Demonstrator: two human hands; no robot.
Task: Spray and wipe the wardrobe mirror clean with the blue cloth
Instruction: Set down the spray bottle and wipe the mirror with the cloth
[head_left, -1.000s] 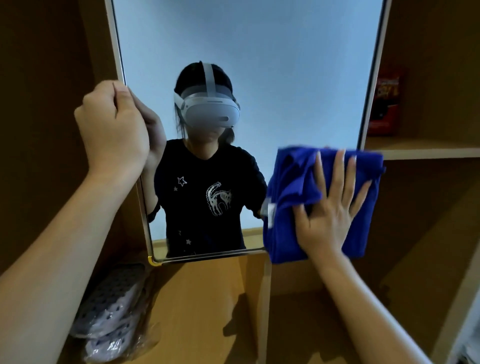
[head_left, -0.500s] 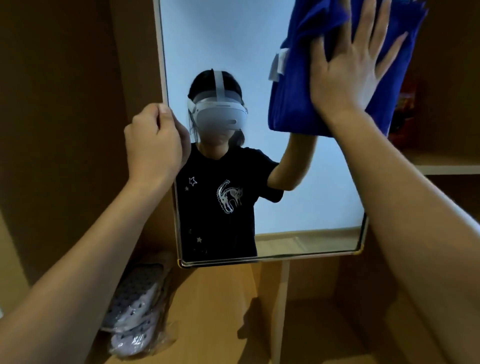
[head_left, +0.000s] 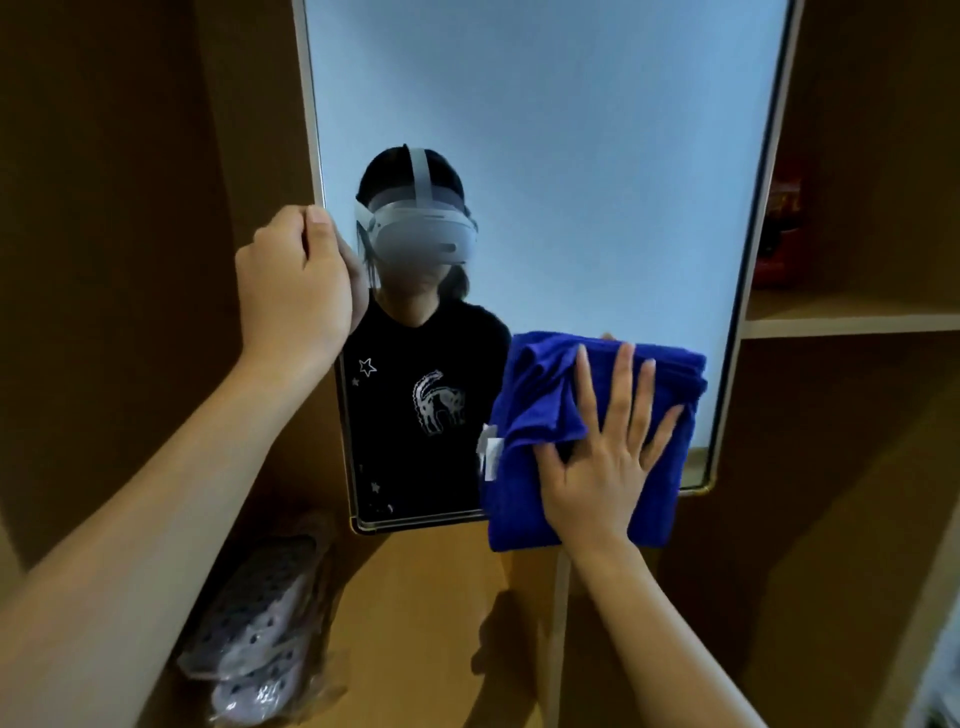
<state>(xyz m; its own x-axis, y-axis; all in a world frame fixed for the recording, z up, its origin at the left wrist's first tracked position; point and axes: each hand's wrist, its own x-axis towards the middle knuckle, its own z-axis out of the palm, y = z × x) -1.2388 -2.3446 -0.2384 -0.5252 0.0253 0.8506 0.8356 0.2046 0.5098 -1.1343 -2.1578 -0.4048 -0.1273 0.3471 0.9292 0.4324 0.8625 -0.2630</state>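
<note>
The wardrobe mirror (head_left: 561, 156) hangs upright in a thin metal frame between wooden panels. My left hand (head_left: 293, 283) grips its left edge, fingers curled round the frame. The folded blue cloth (head_left: 540, 415) lies flat against the glass at the lower right corner, its bottom hanging below the frame. My right hand (head_left: 605, 457) presses it there with straight, spread fingers. A white tag sticks out at the cloth's left side. No spray bottle is in view.
A pair of pale perforated clogs in a clear bag (head_left: 260, 639) lies on the wooden shelf (head_left: 431, 597) below the mirror. A vertical divider (head_left: 558, 623) stands under the cloth. On the right shelf (head_left: 852, 317) sits a red packet (head_left: 779, 228).
My right hand has swept the blue cloth from the mirror's upper right down to its lower right corner. My left hand keeps its grip on the left edge.
</note>
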